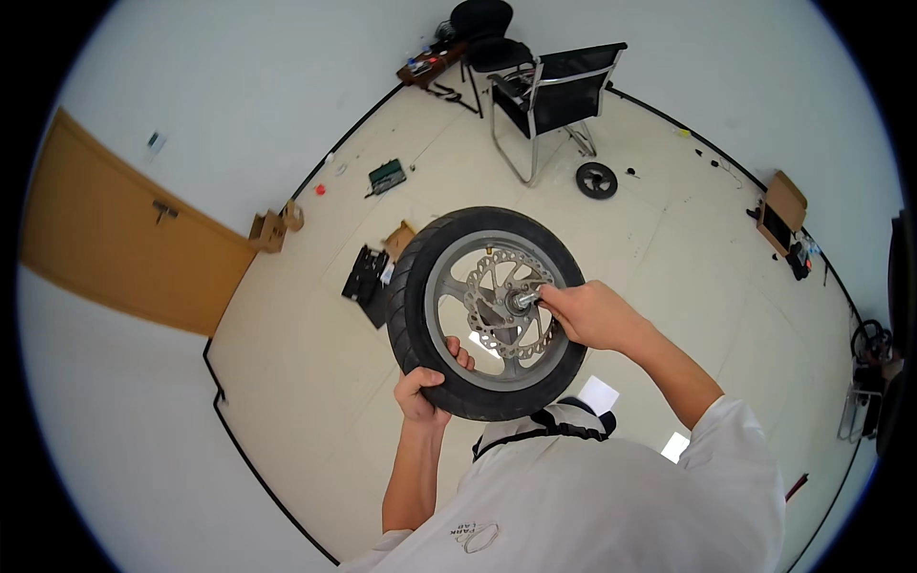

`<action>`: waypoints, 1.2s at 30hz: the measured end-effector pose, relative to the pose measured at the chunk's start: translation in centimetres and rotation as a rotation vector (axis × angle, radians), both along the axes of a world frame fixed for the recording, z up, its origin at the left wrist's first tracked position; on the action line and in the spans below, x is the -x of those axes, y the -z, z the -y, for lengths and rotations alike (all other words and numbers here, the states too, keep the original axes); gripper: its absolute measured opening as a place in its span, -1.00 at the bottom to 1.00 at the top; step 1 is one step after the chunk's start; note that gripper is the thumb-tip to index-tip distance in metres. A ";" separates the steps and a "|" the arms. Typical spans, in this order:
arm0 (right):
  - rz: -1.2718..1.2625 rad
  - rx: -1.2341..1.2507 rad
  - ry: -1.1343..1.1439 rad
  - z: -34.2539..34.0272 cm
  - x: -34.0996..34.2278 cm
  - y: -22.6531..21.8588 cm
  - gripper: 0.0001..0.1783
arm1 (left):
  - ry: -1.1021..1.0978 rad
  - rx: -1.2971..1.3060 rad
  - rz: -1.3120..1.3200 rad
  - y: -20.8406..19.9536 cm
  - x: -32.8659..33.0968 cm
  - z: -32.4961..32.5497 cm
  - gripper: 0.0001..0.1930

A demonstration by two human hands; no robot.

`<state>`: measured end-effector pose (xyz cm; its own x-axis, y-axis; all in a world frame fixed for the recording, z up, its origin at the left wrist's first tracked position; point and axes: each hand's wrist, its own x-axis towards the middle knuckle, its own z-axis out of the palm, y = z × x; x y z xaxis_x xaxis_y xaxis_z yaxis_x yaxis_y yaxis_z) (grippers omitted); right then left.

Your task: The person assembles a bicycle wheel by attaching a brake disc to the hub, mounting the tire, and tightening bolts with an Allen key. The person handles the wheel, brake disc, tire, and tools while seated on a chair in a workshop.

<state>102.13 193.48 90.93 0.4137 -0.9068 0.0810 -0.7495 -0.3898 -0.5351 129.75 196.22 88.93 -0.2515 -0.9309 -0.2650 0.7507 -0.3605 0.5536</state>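
A small wheel [409,277] with a black tyre and grey spoked rim is held up in front of me, tilted to face me. My left hand [426,390] grips its lower left edge, thumb on the tyre and fingertips showing through the rim. A silver brake disc [480,323] with a toothed edge and holes sits round the hub. From the hub's centre sticks a metal axle [527,299]. The fingers of my right hand [589,313] are closed round the outer end of this axle; their tips are partly hidden.
Beyond the wheel stand a black chair [573,91] and a smaller wheel [597,180] on the floor. An open black tool case [365,275] and a green case [387,177] lie to the left. Cardboard boxes [267,232] stand near the wooden door [124,229]; another open box [781,208] is at right.
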 end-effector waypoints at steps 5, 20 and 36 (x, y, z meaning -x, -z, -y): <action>0.060 -0.028 0.035 22.6 6.9 1.0 -0.85 | 0.093 -0.047 0.035 -0.2 6.0 24.7 -0.38; 0.210 0.146 -0.290 74.5 21.1 6.5 -0.77 | -0.061 -0.202 0.262 -2.0 21.1 72.8 -0.48; 0.378 0.029 0.150 131.9 19.5 10.8 -0.73 | 0.106 -0.238 0.268 2.5 20.5 136.7 -0.51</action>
